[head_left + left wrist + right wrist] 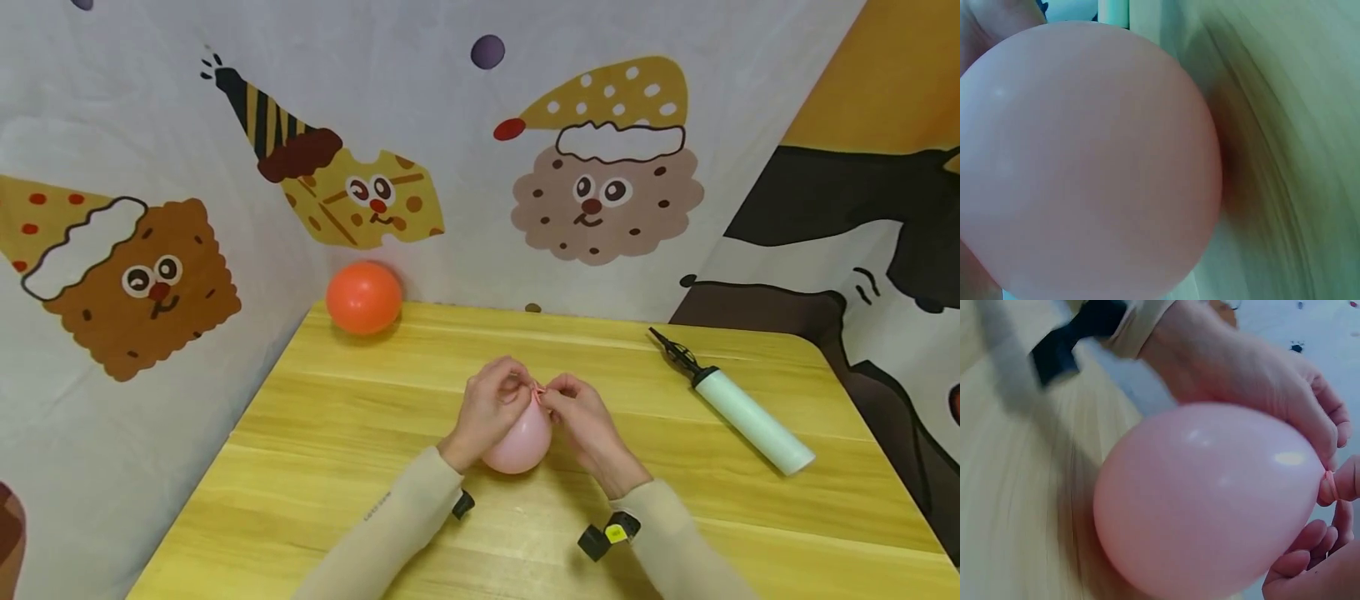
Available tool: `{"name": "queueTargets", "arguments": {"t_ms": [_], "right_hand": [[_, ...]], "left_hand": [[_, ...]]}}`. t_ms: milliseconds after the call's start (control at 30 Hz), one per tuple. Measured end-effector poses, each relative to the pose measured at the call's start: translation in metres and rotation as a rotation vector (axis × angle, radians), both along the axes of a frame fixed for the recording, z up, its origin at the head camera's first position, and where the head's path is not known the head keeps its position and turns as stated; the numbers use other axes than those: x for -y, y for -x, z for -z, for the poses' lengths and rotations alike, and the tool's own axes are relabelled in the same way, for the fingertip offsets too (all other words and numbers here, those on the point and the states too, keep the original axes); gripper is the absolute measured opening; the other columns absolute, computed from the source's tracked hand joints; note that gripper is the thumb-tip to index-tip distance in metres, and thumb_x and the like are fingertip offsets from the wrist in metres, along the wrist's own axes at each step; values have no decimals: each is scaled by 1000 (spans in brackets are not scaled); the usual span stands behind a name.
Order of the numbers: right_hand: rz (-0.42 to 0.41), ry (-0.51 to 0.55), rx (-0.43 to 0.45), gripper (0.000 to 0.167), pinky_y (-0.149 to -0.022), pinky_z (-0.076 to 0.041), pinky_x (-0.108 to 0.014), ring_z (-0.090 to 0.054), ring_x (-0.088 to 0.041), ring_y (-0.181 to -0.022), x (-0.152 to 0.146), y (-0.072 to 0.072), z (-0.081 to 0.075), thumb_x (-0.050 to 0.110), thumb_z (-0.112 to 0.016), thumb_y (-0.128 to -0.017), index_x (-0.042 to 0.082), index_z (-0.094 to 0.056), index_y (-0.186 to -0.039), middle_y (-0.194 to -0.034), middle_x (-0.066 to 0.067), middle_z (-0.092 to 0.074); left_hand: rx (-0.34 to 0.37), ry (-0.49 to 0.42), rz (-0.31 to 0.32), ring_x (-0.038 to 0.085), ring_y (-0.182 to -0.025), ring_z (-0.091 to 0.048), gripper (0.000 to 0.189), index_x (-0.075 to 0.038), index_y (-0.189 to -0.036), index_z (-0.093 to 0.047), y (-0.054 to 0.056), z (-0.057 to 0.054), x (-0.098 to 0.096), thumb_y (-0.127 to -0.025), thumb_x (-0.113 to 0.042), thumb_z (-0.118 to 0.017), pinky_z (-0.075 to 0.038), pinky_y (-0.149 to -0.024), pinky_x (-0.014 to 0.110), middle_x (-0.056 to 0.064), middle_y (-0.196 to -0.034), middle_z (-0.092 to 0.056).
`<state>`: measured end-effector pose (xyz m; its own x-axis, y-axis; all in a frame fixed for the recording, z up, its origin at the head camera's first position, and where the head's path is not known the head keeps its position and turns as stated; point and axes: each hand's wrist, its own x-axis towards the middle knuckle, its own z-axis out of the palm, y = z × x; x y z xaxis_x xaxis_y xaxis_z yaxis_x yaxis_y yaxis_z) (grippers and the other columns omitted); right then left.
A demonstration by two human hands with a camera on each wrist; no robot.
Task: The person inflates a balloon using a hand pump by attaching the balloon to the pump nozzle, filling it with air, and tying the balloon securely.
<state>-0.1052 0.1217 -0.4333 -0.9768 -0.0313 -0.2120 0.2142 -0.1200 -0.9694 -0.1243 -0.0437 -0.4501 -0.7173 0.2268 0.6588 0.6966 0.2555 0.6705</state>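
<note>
A small inflated pink balloon (517,442) is between my two hands near the middle of the table, its neck pointing up and away from me. At that neck, my left hand (486,408) pinches from the left side with thumb and fingers. My right hand (588,421) pinches the neck from the right. In the right wrist view the pink neck (1330,485) is twisted round fingertips beside the round balloon body (1210,500). The left wrist view is mostly filled by the balloon (1091,162), which hides the fingers' work there.
An orange-red balloon (364,298) sits at the table's far left corner. On the right lies a pale green hand pump (753,421) with a black nozzle, pointing to the back. A cartoon-printed cloth (465,108) hangs behind the wooden table (322,433).
</note>
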Motion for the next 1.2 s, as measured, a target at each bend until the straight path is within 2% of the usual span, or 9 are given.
{"name": "queueTargets", "arguments": {"t_ms": [133,267,500,600,800,867,1033,1100,1200], "right_hand": [[-28,105,43,17,-62,-38,-22,-45,-12,-70,0,1,1,-8,-59,-87,7,-54,-84,-86,-2,-50],[-76,133,63,17,-61,-37,-21,-45,-12,-71,-2,2,0,-8,-58,-87,7,-53,-84,-86,-1,-48],[-126,119,43,14,-63,-36,-21,-46,-12,-77,-3,5,0,-6,-59,-88,6,-52,-86,-90,-2,-50],[-141,138,54,13,-67,-39,-21,-49,-12,-81,-6,6,2,-4,-60,-92,6,-52,-93,-95,-1,-53],[-207,210,69,20,-81,-45,-25,-55,-13,-94,-21,6,3,6,-61,-102,5,-49,-118,-107,-1,-57],[-206,147,61,30,-87,-46,-28,-56,-17,-102,-27,5,3,12,-62,-103,2,-48,-126,-112,-2,-57],[-270,-192,-81,54,-106,-46,-41,-53,-31,-127,-41,-5,5,23,-69,-101,-2,-46,-142,-136,-18,-56],[-323,-290,-138,62,-109,-45,-49,-48,-38,-136,-44,-10,8,25,-73,-98,2,-44,-148,-148,-21,-49],[-400,-366,-153,83,-109,-46,-57,-40,-45,-142,-43,-16,11,30,-79,-93,8,-32,-158,-159,-19,-36]], "left_hand": [[75,-95,31,24,-85,-78,19,-4,-94,-64,-1,0,-1,-89,14,-67,-62,-79,30,9,-90,-77],[135,-147,39,25,-83,-78,21,-5,-92,-63,-2,0,0,-89,15,-66,-62,-80,34,9,-87,-78],[125,-33,13,20,-91,-77,16,-5,-97,-64,-5,-5,-2,-90,8,-70,-61,-83,29,10,-90,-78],[132,2,13,19,-94,-77,14,-5,-100,-64,-5,-6,-2,-91,6,-70,-61,-83,31,10,-93,-78],[235,-39,43,19,-95,-77,13,-5,-105,-63,-2,-8,3,-96,2,-68,-59,-91,39,8,-96,-79],[300,-77,58,18,-94,-77,13,-6,-107,-63,-1,-9,4,-97,1,-67,-58,-93,41,7,-97,-79],[448,-172,68,16,-100,-75,16,-9,-115,-61,3,-6,10,-100,-3,-62,-60,-88,41,5,-98,-79],[495,-231,82,18,-103,-74,20,-9,-120,-60,6,-3,13,-101,-3,-61,-59,-90,41,7,-100,-79],[560,-358,109,25,-105,-74,26,-7,-127,-60,12,1,15,-102,-3,-58,-58,-94,45,14,-105,-78]]}}
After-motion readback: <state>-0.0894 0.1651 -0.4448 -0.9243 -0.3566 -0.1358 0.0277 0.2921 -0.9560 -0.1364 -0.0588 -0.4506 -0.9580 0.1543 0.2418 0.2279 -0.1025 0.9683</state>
